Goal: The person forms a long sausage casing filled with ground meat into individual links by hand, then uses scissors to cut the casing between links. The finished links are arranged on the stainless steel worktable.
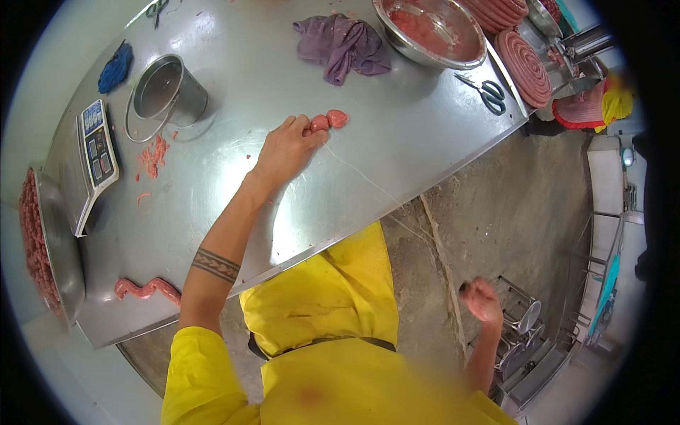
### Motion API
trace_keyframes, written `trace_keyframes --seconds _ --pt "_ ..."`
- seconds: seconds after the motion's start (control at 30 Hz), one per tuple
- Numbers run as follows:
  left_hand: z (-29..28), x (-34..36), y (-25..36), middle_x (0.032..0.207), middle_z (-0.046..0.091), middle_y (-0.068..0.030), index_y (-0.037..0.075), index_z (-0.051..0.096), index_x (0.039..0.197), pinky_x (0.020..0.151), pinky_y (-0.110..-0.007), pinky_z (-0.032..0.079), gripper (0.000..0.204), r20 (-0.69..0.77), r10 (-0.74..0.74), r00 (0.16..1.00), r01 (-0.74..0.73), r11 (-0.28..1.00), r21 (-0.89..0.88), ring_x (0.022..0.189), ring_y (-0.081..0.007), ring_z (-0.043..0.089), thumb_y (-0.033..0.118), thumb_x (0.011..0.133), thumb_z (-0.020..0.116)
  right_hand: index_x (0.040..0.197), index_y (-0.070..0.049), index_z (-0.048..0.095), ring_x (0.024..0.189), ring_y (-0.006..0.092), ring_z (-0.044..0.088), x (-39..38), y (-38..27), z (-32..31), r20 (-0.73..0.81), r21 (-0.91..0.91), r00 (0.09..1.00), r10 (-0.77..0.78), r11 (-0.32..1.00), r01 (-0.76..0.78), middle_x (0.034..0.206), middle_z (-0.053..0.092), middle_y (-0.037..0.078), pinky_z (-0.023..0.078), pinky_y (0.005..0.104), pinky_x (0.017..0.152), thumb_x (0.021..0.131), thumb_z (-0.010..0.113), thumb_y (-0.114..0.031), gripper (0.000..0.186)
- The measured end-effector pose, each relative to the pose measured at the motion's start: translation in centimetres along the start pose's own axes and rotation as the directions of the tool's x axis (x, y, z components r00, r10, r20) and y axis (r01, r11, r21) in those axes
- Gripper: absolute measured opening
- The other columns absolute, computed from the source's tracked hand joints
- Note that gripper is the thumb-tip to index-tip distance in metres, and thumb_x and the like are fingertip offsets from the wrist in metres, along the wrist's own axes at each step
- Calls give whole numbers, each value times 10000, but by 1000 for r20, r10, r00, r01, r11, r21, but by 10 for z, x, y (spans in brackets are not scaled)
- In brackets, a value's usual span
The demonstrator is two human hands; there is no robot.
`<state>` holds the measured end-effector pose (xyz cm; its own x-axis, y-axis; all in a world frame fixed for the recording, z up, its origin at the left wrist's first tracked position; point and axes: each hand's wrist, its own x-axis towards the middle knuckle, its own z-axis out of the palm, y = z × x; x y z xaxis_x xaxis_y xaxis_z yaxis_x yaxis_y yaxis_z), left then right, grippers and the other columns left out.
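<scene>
My left hand is closed around a short length of pink sausage on the metal table. Two small round sausage links poke out beyond its fingers, touching each other. A thin white string runs from the sausage over the table's front edge toward my right hand. Held out over the floor at the right, that hand is closed in a fist on the string's other end. Something small and dark shows at its fingers, too blurred to name. The sausage part inside my left palm is hidden.
Left on the steel table stand a metal bucket, a scale and a basin of minced meat. A sausage piece lies near the edge. Purple cloth, a meat bowl, scissors and coiled sausage are beyond.
</scene>
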<state>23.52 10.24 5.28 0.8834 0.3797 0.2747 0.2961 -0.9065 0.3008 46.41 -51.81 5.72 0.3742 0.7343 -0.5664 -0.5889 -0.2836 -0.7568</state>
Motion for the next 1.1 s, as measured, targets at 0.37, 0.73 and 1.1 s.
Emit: trace_keyframes --seconds 0.37,0.73,1.1 --pt "-19 -30 -6 1120 680 -154 174 568 1485 951 -461 508 581 -103 -100 990 79 980 -184 1040 -347 632 90 920 674 1632 -139 383 605 72 453 252 -155 -18 -424 331 742 -519 674 661 1586 469 204 353 167 428 993 603 20 694" --pt "-2 -35 4 1020 761 -161 15 644 1338 857 -354 573 441 -49 -639 768 418 557 -718 905 -257 736 76 910 729 1378 -16 559 1188 414 648 322 -103 447 438 -884 891 -116 -235 404 1253 669 193 518 508 992 812 828 -174 646" --pt "-5 -31 9 1011 715 -144 -6 716 1074 759 -363 555 278 -130 -541 831 433 775 -460 899 -257 684 208 904 764 970 -1 682 670 188 580 31 -109 100 -122 -982 976 -181 168 -92 783 672 24 482 340 649 930 593 82 128"
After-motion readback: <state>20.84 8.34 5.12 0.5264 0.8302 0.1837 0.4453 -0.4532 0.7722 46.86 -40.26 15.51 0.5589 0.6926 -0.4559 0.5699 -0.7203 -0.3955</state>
